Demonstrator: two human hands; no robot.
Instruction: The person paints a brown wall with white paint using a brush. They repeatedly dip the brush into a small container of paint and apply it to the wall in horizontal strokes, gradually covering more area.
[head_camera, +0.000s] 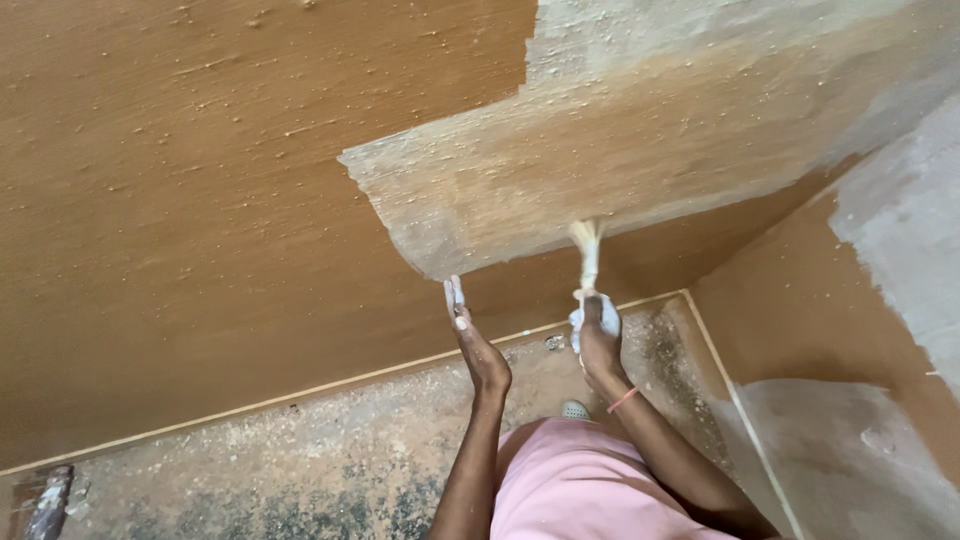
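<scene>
Pink cloth (590, 485) over your lap or legs sits closest to the lens, with both forearms reaching out from it toward the wall (200, 200). Your right hand (598, 340) is closed around the handle of a brush (587, 250), a bit of white rag bunched in the same grip, and the bristles are touching the lower edge of the pale scraped patch (620, 150). Your left hand (478, 345) pinches a small flat scraper (454, 293) between fingers and thumb, its blade up against the wall just beside the lower left corner of that patch. An orange band (622, 400) rings your right wrist.

You look to be mid-way through stripping the brown coat: the pale area covers the upper right, while brown paint is left over the left of the wall and in a strip above the skirting line (350, 380). Dust and flakes litter the floor (300, 460).

Judging by that, your next move calls for working the blade along the patch's left border, keeping it flat so it lifts paint and not plaster, with the brush clearing loosened dust close behind.
</scene>
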